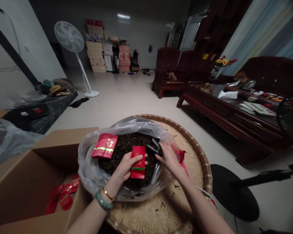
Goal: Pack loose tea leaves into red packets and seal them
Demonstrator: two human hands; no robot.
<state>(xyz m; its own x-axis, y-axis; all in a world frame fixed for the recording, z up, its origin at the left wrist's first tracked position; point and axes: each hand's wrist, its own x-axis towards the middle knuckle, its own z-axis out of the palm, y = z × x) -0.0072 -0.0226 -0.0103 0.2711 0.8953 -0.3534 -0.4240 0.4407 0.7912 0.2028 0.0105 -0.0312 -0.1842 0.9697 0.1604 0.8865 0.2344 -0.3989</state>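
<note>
My left hand [129, 165] grips a small red packet [138, 162] with a green stripe, thumb across its front, over the open plastic bag. In my right hand [169, 157] is a dark two-jawed hand sealer [155, 147] with silver edges; its jaws stand apart, pointing toward the packet but not touching it. Dark dried tea leaves [127, 139] fill the clear plastic bag [90, 172] beneath both hands. A stack of flat red packets [104, 145] lies on the leaves at the left. More red packaging [182, 156] sits right of the bag, partly hidden by my right hand.
The bag rests on a round woven bamboo tray [195, 156] with scattered leaves. An open cardboard box [17, 182] at left holds several red packets [67, 195]. A black round stand base [234, 191] is at right. Behind are a white fan [69, 37] and a wooden table [210, 109].
</note>
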